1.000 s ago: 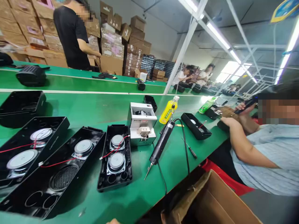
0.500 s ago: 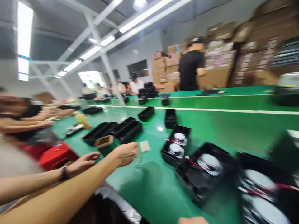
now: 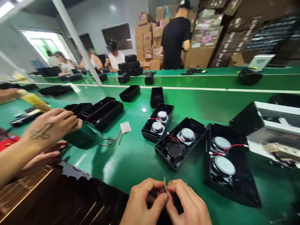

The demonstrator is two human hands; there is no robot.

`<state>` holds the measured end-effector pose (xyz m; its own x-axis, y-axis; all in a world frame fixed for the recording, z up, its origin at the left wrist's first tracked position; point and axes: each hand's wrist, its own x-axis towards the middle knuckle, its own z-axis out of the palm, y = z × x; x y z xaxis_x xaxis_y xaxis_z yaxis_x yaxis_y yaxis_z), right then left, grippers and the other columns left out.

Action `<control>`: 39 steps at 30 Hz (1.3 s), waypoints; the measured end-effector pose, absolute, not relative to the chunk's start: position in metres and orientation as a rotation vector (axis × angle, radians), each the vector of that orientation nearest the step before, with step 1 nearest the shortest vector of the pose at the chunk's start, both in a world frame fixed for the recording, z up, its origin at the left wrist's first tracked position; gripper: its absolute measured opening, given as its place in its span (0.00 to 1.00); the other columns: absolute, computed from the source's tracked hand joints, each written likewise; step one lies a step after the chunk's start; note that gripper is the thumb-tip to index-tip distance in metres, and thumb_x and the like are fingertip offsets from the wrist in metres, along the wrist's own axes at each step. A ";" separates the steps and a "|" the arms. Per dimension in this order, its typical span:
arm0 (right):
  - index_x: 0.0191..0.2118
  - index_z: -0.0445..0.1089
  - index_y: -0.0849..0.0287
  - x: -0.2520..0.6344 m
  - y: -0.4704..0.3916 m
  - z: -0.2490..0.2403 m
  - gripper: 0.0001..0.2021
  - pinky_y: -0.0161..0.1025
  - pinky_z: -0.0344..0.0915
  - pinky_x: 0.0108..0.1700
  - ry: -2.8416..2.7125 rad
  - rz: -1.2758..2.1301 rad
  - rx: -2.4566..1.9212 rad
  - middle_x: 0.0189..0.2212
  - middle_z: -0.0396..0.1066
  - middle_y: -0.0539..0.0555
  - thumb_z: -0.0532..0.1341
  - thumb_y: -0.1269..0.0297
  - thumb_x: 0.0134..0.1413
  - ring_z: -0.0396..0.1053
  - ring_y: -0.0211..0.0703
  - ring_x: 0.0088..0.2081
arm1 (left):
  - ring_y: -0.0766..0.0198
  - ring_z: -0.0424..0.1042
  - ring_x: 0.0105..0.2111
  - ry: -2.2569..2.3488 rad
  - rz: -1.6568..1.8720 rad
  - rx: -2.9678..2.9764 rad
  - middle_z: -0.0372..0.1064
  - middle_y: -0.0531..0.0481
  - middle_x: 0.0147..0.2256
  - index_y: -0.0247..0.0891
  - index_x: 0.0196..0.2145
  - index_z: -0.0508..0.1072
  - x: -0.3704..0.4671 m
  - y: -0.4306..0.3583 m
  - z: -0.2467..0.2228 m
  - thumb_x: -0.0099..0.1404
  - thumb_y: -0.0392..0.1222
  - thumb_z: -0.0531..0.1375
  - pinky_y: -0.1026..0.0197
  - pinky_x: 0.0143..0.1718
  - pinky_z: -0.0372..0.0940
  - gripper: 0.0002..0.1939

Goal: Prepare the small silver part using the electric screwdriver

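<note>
A thin, pale sliver of a part (image 3: pixel 165 184) stands upright between the fingertips of both hands at the near edge of the green table (image 3: pixel 131 159); what it is cannot be told at this size. The left hand (image 3: pixel 142 203) pinches it from the left with thumb and forefinger closed on it, and the right hand (image 3: pixel 187 203) meets it from the right, fingertips touching the same piece. Something dark sits under the 2 hands, too hidden to identify.

Just beyond the right hand lies an open black speaker housing (image 3: pixel 180 143) with 1 silver driver, a round mesh grille and a red wire. To the right of that hand, a larger black housing (image 3: pixel 231 165) holds 2 silver drivers joined by a red wire. Farther ahead of the hands, a smaller housing (image 3: pixel 158 122) also carries 2 drivers.

Ahead and to the left of the left hand, a few thin metal pins (image 3: pixel 112 140) lie loose on the table beside a small white packet (image 3: pixel 125 127). Well to the left, a co-worker's hand (image 3: pixel 50 125) rests on a dark green box (image 3: pixel 81 137), with empty black trays (image 3: pixel 103 111) just behind it. A person in a black shirt (image 3: pixel 174 40) stands far across the table by stacked cartons.
</note>
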<state>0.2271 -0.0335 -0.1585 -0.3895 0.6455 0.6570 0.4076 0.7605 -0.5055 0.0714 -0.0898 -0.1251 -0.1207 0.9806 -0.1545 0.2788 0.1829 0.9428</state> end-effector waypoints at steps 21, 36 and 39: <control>0.36 0.71 0.56 0.221 -0.040 -0.136 0.06 0.27 0.74 0.37 -2.003 0.617 -0.894 0.30 0.77 0.47 0.61 0.75 0.59 0.77 0.33 0.31 | 0.64 0.80 0.37 1.481 1.096 1.877 0.80 0.49 0.37 0.39 0.40 0.75 0.046 -0.080 -0.116 0.66 0.28 0.61 0.70 0.38 0.75 0.08; 0.32 0.66 0.55 0.232 -0.049 -0.136 0.06 0.28 0.70 0.34 -1.854 0.926 -1.238 0.29 0.73 0.47 0.59 0.69 0.63 0.74 0.34 0.31 | 0.70 0.67 0.24 1.613 1.083 1.136 0.71 0.52 0.29 0.38 0.29 0.70 0.035 -0.080 -0.115 0.69 0.40 0.58 0.68 0.25 0.65 0.10; 0.37 0.69 0.53 0.229 -0.045 -0.127 0.03 0.25 0.70 0.35 -2.008 0.894 -1.117 0.30 0.74 0.43 0.59 0.68 0.65 0.74 0.31 0.30 | 0.72 0.65 0.22 1.418 1.014 0.801 0.72 0.51 0.29 0.36 0.29 0.71 0.037 -0.080 -0.107 0.65 0.50 0.64 0.69 0.24 0.64 0.15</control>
